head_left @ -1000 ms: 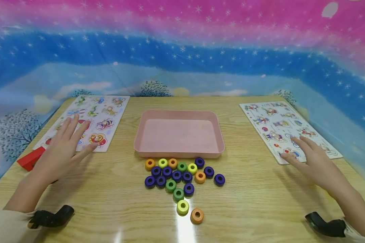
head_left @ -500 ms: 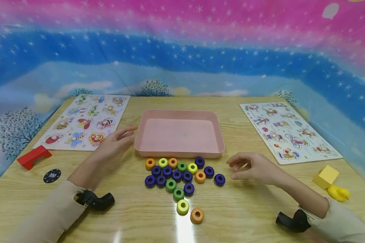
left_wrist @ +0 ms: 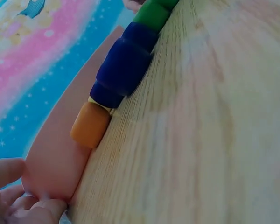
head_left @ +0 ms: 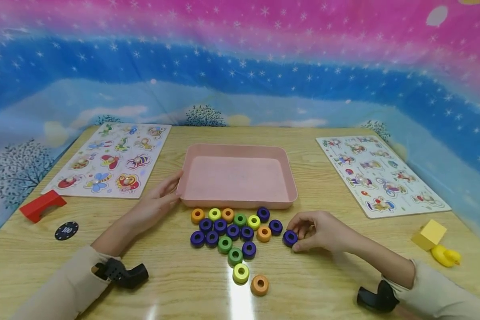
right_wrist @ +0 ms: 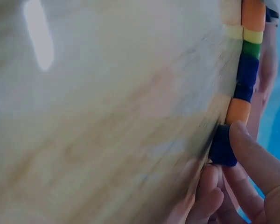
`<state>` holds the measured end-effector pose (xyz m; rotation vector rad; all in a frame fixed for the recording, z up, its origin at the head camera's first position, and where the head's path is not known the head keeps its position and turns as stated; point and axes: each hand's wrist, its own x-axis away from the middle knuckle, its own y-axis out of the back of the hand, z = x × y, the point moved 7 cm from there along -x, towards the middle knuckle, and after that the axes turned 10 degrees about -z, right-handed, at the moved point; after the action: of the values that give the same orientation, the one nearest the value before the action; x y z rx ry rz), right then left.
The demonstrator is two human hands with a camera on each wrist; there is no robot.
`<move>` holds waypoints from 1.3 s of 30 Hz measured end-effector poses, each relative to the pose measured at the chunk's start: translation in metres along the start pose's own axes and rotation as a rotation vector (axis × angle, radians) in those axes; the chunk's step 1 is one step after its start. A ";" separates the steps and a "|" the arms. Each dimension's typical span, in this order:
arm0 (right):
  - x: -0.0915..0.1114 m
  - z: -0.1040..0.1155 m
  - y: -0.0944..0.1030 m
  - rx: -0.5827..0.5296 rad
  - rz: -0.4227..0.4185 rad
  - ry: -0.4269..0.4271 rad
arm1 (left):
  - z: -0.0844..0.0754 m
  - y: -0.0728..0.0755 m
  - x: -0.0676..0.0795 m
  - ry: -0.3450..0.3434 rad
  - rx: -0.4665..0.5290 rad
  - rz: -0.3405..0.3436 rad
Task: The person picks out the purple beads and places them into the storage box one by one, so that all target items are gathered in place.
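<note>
Partly hidden between pinching fingers (head_left: 304,216) of the right hand (head_left: 322,230) is a purple ring (head_left: 288,243); the left hand (head_left: 157,206) touches a pink tray (head_left: 240,203), grip unclear.

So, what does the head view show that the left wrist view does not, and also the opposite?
Only the head view shows the picture boards, red block, black disc marked 100, yellow cube, yellow duck and the inside of the pink tray.

Only the left wrist view shows a teal shape on the backdrop cloth, and some rings side-on, from near table height.

Both show the left hand touching the tray's left end, the wood table, and orange, dark blue and green rings.
</note>
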<state>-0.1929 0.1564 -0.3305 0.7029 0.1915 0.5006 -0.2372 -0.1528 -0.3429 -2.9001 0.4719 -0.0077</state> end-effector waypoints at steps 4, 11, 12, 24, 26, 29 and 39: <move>-0.001 0.007 0.015 0.044 -0.017 0.003 | 0.002 -0.001 0.000 -0.010 0.011 -0.005; -0.029 0.024 0.053 0.114 -0.210 0.016 | 0.005 0.003 0.004 -0.011 -0.030 -0.009; -0.035 0.023 0.054 0.121 -0.228 0.014 | 0.004 0.003 0.005 -0.010 -0.033 -0.012; -0.084 0.015 0.029 0.381 -0.209 0.084 | 0.006 0.001 0.004 0.001 -0.011 0.000; -0.087 0.013 0.025 0.438 -0.175 0.067 | 0.006 0.001 0.004 0.000 -0.005 0.009; -0.089 0.011 0.021 0.484 -0.128 0.046 | 0.006 0.001 0.004 0.001 -0.007 0.016; -0.071 0.027 0.044 0.243 -0.234 -0.028 | 0.004 0.000 0.003 -0.009 -0.007 0.012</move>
<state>-0.2620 0.1342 -0.2813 0.9108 0.3076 0.2452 -0.2341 -0.1534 -0.3472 -2.9029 0.4881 0.0091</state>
